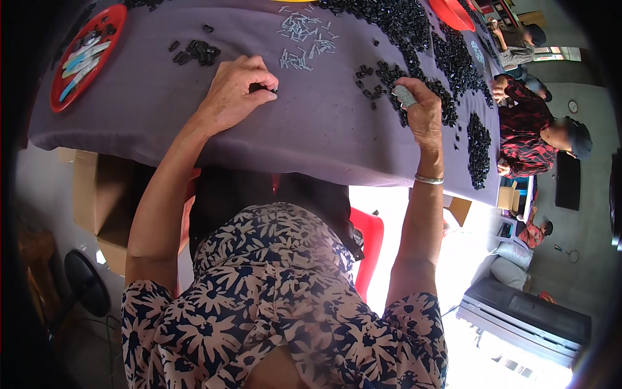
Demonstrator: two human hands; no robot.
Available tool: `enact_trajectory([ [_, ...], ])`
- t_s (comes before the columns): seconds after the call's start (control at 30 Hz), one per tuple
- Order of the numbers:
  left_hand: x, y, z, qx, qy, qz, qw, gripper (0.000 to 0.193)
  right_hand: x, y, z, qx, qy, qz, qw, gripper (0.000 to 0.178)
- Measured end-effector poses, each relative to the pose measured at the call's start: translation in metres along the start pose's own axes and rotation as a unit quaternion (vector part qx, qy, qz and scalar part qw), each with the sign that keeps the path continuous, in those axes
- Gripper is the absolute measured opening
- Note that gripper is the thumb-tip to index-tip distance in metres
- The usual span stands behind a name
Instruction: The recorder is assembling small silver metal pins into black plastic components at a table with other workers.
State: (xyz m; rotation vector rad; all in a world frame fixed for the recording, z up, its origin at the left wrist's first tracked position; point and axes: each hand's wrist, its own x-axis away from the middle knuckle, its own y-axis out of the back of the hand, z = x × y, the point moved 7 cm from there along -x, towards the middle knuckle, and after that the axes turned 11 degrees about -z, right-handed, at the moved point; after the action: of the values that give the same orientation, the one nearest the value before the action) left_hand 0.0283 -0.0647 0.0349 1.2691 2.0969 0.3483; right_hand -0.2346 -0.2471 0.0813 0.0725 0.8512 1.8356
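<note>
My left hand (236,94) is closed over the purple cloth, a small black plastic piece (275,91) pinched between its fingertips. To the right, my right hand (421,113) is wrapped round a grey speckled object (405,96); its kind is not clear and most of it is hidden in the palm. This hand hovers at the edge of a heap of small black pieces (389,71). A small group of the same black pieces (202,52) lies beyond my left hand. Between the hands, farther off, is a loose pile of small pale pins (299,29).
A red tray (120,19) with blue- and white-handled tools stands at the far left. A red basin (453,16) and large spreads of black pieces (460,61) cover the far right. People work along the right side, one in a red-black shirt (521,123). The tablecloth's edge (311,174) is near me.
</note>
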Motion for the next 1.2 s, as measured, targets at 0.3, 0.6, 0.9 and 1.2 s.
enact_trajectory([
  [0.3,-0.001,0.001,0.001,-0.009,-0.013,-0.003,1.000,0.007,0.001,-0.014,0.017,0.087,0.042,0.089,0.991,0.014],
  [0.6,-0.001,-0.001,0.001,0.008,-0.016,-0.008,1.000,0.007,0.016,-0.017,-0.006,0.113,-0.023,0.053,0.992,0.014],
  [0.9,-0.001,0.002,-0.004,-0.010,-0.027,-0.011,1.000,0.006,-0.004,-0.040,0.026,0.127,0.126,0.036,0.983,0.020],
  [1.2,0.001,0.003,-0.004,-0.008,-0.043,-0.036,0.998,0.007,-0.011,-0.070,0.049,0.275,0.260,0.073,0.923,0.013],
])
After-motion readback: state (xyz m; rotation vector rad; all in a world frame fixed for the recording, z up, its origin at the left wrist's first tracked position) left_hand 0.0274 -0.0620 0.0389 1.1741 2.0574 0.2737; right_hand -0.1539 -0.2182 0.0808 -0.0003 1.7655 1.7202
